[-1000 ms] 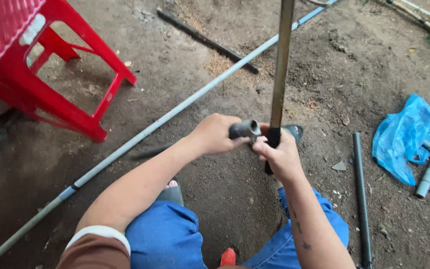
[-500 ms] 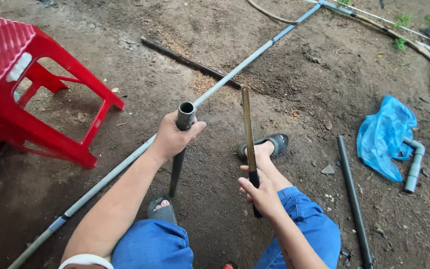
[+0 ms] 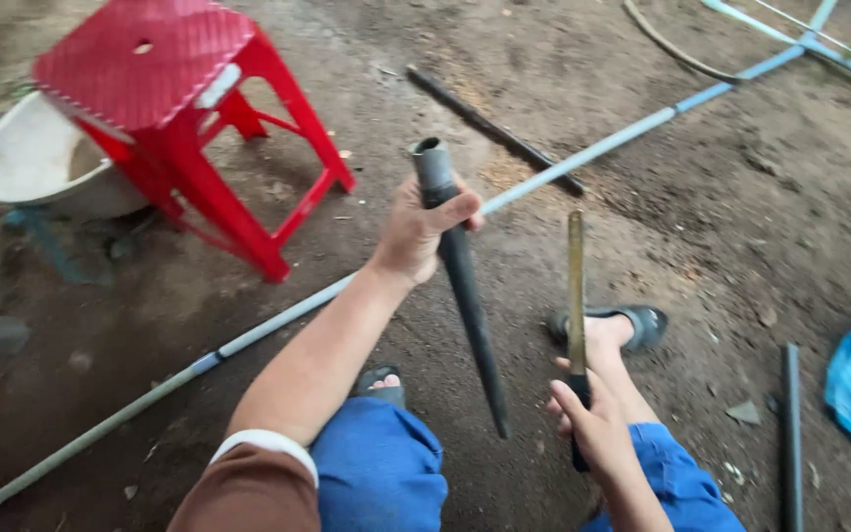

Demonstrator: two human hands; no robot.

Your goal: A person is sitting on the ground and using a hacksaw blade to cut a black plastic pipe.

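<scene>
Lifted higher since the earlier frame, the dark tapered metal pipe sits gripped in the left hand. Right hand fingers clasp a flat brass-coloured file; steadying both near the dirt floor seems wise.

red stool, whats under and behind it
Under the red plastic stool only bare dirt ground shows between its legs. Behind it to the left sits a white basin, partly hidden by the seat; its contents cannot be seen.
</scene>
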